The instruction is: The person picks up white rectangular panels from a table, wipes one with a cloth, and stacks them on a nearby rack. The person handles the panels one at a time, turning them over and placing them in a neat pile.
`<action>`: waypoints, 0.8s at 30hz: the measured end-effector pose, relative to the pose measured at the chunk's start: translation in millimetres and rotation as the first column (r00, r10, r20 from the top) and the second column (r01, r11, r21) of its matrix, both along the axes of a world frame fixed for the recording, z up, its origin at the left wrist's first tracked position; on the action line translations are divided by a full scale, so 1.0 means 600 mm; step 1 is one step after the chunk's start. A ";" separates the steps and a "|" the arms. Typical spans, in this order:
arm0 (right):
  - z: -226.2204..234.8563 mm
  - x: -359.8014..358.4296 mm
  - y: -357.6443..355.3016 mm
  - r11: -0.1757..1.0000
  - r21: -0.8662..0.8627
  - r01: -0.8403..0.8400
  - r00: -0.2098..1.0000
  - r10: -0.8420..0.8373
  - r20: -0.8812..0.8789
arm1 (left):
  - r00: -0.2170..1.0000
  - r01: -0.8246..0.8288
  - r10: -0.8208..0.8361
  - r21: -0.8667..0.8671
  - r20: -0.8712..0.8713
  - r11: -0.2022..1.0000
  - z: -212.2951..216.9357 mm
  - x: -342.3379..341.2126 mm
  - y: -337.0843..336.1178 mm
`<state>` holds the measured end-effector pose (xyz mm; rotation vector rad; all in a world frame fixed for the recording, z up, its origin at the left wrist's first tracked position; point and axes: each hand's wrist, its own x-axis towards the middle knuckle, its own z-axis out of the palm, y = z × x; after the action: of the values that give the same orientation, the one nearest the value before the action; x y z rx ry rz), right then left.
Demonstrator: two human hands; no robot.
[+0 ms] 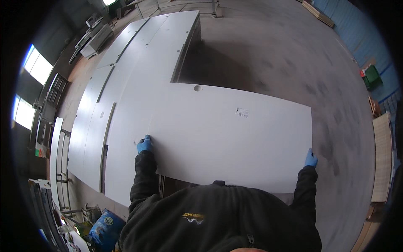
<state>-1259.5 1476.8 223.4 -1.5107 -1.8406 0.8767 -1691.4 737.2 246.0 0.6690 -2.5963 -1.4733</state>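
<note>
In front of me is a large white panel [235, 138], with a small printed label [242, 112] and a round hole [197, 88] by its far edge. My right hand [311, 158], in a blue glove, is closed on the panel's right edge, its thumb on the upper side. My left hand [145, 144], gloved in blue too, has its fingers curled at the panel's left end; its fingertips are partly hidden. Beneath and beyond that end lie more white boards [138, 75], stacked side by side and running away to the far left.
A blue sack [105, 229] stands low at the left, near a metal rack [63, 168]. A white-grey machine [96, 40] is at the far left. Wooden boards [381, 157] lean along the right side, with a green bin [372, 77] farther back. Grey concrete floor [277, 50] lies beyond the panel.
</note>
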 end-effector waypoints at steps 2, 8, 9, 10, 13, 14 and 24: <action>0.007 -0.145 0.075 0.997 0.032 -0.069 0.995 0.071 -0.070 | 0.998 -0.020 0.020 0.006 0.057 1.000 -0.020 -0.090 0.055; 0.040 -0.523 0.284 0.980 -0.018 -0.200 0.972 0.200 0.121 | 0.986 -0.044 0.051 -0.049 0.162 0.998 -0.017 -0.352 0.184; 0.039 -0.578 0.312 0.973 0.005 -0.232 0.972 0.231 0.039 | 0.985 -0.054 0.066 -0.078 0.161 0.996 -0.013 -0.396 0.203; 0.037 -0.638 0.345 0.973 0.031 -0.230 0.973 0.230 0.006 | 0.984 -0.065 0.081 -0.102 0.159 0.993 -0.013 -0.445 0.228; 0.012 -0.802 0.429 0.967 0.087 -0.240 0.963 0.226 0.147 | 0.987 -0.115 0.120 -0.053 0.109 0.992 -0.027 -0.568 0.288; 0.003 -0.866 0.461 0.941 0.154 -0.303 0.953 0.297 0.056 | 0.984 -0.132 0.138 -0.059 0.116 0.989 -0.034 -0.611 0.314; 0.046 -1.574 0.784 0.882 -0.042 -0.470 0.837 0.460 0.297 | 0.897 -0.404 0.423 -0.153 0.128 0.902 -0.047 -0.925 0.571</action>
<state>-2203.8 1947.1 250.8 -1.2391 -2.5029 0.8565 -2246.1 1079.5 217.7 1.2746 -2.4116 -1.1599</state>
